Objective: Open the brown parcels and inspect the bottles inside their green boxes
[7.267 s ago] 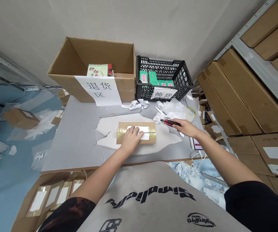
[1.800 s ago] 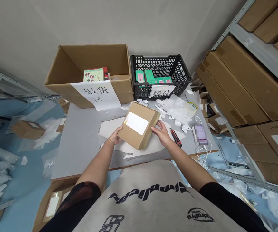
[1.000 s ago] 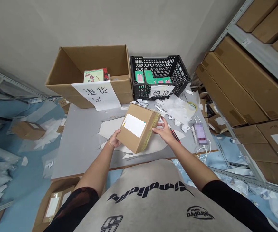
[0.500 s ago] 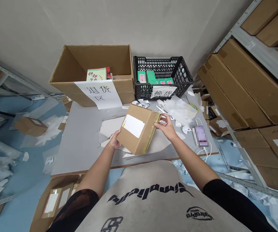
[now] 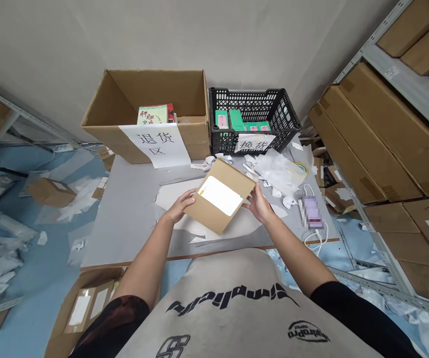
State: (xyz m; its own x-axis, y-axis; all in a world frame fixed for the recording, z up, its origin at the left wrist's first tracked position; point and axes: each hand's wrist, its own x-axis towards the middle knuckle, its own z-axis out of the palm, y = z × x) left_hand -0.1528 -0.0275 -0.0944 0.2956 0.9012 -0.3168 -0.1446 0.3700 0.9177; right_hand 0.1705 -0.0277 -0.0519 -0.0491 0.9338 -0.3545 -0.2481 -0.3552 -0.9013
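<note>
A brown cardboard box (image 5: 217, 223) is held up over the table, tilted so its face with a white label (image 5: 219, 195) is turned toward me. My left hand (image 5: 179, 206) grips its left edge, thumb and fingers closed on the cardboard. On the right edge, my right hand (image 5: 259, 205) clasps the box, with part of its fingers hidden behind it. Under the box lies a pale sheet of paper (image 5: 173, 196) on the grey table (image 5: 113, 219).
Behind stand a large carton (image 5: 195, 141) with a paper sign and a black crate (image 5: 221, 144) holding green packs. Torn paper (image 5: 281, 169), yellow tape (image 5: 302, 168) and a purple blurred device (image 5: 312, 211) lie at right. Shelves of cartons (image 5: 371, 129) flank the right side.
The box has been turned so its labelled face points more toward me and its taped side is out of sight. Both hands have shifted with it.
</note>
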